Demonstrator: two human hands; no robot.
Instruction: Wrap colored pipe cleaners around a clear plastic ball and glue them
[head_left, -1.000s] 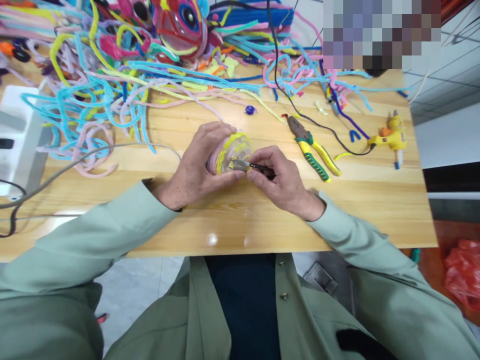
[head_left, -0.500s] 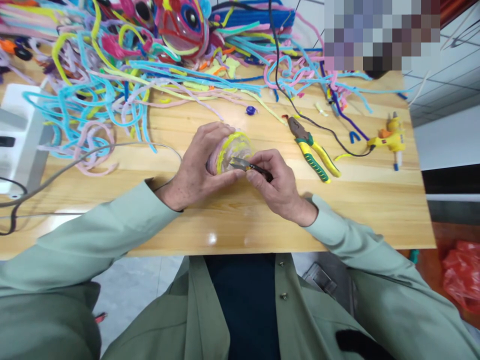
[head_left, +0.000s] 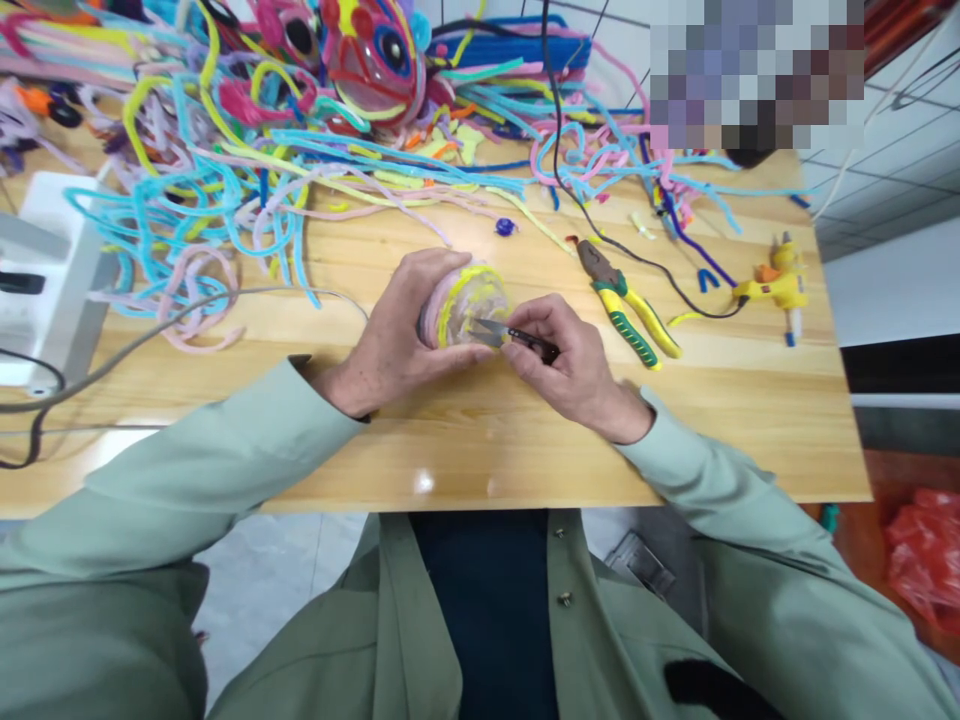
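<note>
My left hand [head_left: 409,335] is wrapped round a rounded piece wound with pipe cleaners [head_left: 472,290], pale pink-lilac at the side with a yellow ring and a whitish, partly see-through face. That face is turned towards my right hand [head_left: 559,355]. Between the right thumb and fingers are small dark-handled thread snips [head_left: 532,343]. Their pointed metal blades lie over the lower part of the face, close to my left thumb. Whether the blade tips touch it I cannot tell.
Pliers with green and yellow handles [head_left: 626,310] lie right of my hands, a yellow glue gun [head_left: 776,285] farther right. Tangled pipe cleaners [head_left: 202,200] and a colourful mask-like figure [head_left: 379,60] fill the back. A white power strip [head_left: 64,270] stands left; cables cross the table.
My right hand has drawn slightly right with the snips, and their blades now look farther apart. The left hand keeps its hold on the wound piece. The view has shifted a little.
</note>
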